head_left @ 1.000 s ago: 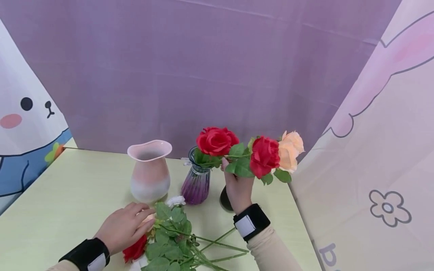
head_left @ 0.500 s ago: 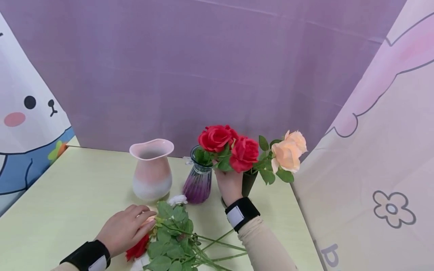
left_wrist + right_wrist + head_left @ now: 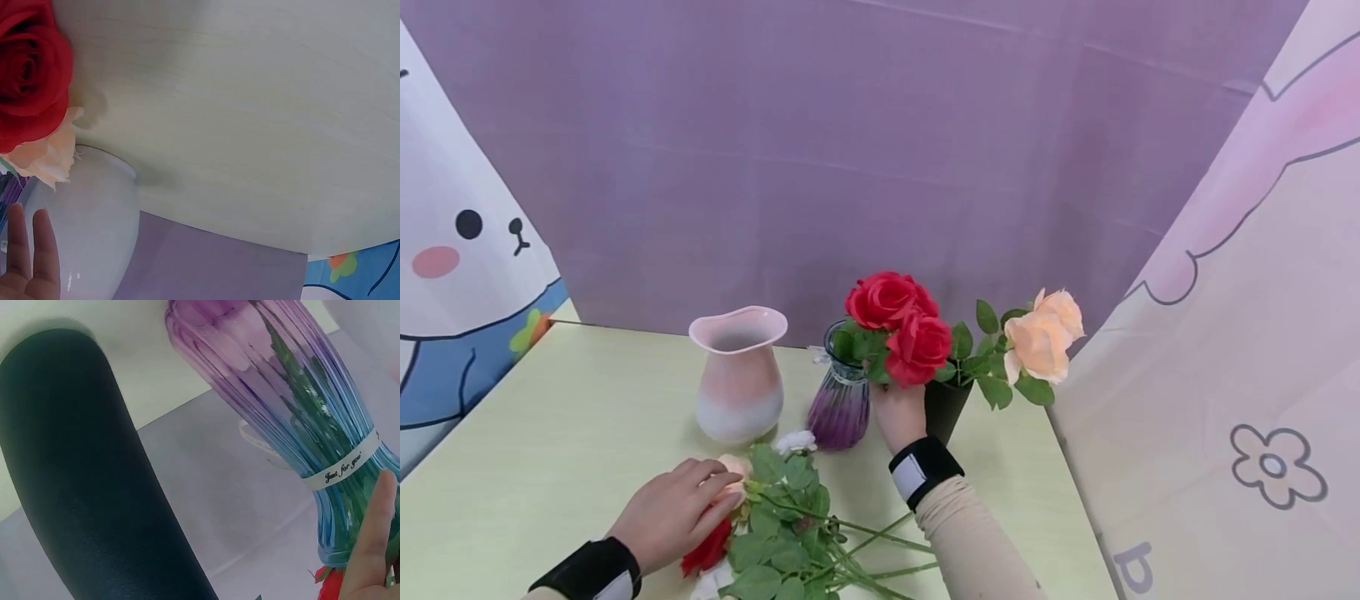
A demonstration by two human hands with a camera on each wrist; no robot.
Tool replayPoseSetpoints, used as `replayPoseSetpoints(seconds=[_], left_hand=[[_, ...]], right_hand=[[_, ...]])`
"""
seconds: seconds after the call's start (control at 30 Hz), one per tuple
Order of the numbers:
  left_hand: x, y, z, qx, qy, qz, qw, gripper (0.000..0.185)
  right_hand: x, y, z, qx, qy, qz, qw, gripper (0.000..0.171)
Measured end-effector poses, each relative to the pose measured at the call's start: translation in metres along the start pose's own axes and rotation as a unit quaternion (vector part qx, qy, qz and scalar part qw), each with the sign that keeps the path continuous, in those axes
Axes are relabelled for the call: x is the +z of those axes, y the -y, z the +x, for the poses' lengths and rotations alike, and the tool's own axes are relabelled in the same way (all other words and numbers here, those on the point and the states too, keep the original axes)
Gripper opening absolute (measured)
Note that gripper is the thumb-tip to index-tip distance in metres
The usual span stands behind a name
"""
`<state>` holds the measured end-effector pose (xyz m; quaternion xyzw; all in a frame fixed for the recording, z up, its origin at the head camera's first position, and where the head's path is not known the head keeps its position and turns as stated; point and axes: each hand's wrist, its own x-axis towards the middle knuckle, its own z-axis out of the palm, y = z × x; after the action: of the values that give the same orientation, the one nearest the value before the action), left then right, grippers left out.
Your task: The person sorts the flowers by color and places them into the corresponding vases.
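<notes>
My right hand [image 3: 896, 406] holds a red rose [image 3: 918, 348] by its stem, low between the purple glass vase [image 3: 841, 405] and the dark vase [image 3: 945, 408]. In the right wrist view one finger [image 3: 375, 531] lies straight beside the purple vase [image 3: 300, 406], with the dark vase [image 3: 81, 475] to its left. Another red rose [image 3: 883, 298] stands in the purple vase, and a peach rose [image 3: 1042, 337] in the dark one. My left hand [image 3: 715, 492] rests with relaxed fingers on a peach rose [image 3: 732, 468] lying on the table; its fingers [image 3: 25, 250] show straight in the left wrist view.
A pink-and-white vase [image 3: 737, 375] stands left of the purple one. Several leafy stems [image 3: 820, 542] and a red rose [image 3: 706, 550] lie on the pale green table [image 3: 550, 433]. Printed cloth walls close in behind and on the right [image 3: 1225, 375].
My right hand has carried the red rose left and down, away from the peach rose and up against the purple vase, uncovering the dark vase. The left hand has stayed put.
</notes>
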<state>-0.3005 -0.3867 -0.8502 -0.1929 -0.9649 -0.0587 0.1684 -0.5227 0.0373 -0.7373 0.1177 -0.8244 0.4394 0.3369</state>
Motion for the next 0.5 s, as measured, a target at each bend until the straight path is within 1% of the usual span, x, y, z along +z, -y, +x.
replayPoseSetpoints(seconds=[0.03, 0.13, 0.2, 0.23, 0.27, 0.33, 0.37, 0.43, 0.5], left_hand=[[0.002, 0.002, -0.001, 0.002, -0.001, 0.0, 1.0, 0.047], [0.003, 0.003, -0.002, 0.003, 0.002, 0.002, 1.0, 0.046], [0.003, 0.003, -0.001, 0.003, 0.0, 0.002, 1.0, 0.046], [0.003, 0.003, -0.001, 0.002, 0.0, 0.002, 1.0, 0.046], [0.003, 0.003, -0.001, -0.001, 0.0, 0.002, 1.0, 0.046], [0.005, 0.005, -0.002, -0.008, -0.002, 0.004, 1.0, 0.047], [0.006, 0.007, -0.003, -0.013, -0.001, 0.005, 0.9999, 0.047], [0.005, 0.009, -0.006, -0.021, 0.003, 0.006, 0.9998, 0.047], [0.004, 0.011, -0.01, -0.026, 0.007, 0.01, 0.9996, 0.047]], right_hand=[[-0.001, 0.002, -0.001, -0.008, 0.001, -0.012, 1.0, 0.053], [-0.006, 0.01, -0.005, -0.032, 0.012, -0.06, 0.998, 0.028], [-0.012, 0.019, -0.005, -0.027, 0.032, -0.094, 0.995, 0.011], [-0.013, 0.022, -0.006, -0.018, 0.048, -0.102, 0.993, 0.006], [-0.015, 0.025, -0.007, -0.011, 0.063, -0.106, 0.992, 0.004], [-0.019, 0.03, -0.011, 0.009, 0.091, -0.094, 0.991, 0.006], [-0.02, 0.032, -0.014, 0.017, 0.097, -0.088, 0.991, 0.006], [-0.022, 0.031, -0.019, 0.011, 0.104, -0.068, 0.992, 0.005], [-0.023, 0.03, -0.024, -0.003, 0.102, -0.05, 0.994, 0.003]])
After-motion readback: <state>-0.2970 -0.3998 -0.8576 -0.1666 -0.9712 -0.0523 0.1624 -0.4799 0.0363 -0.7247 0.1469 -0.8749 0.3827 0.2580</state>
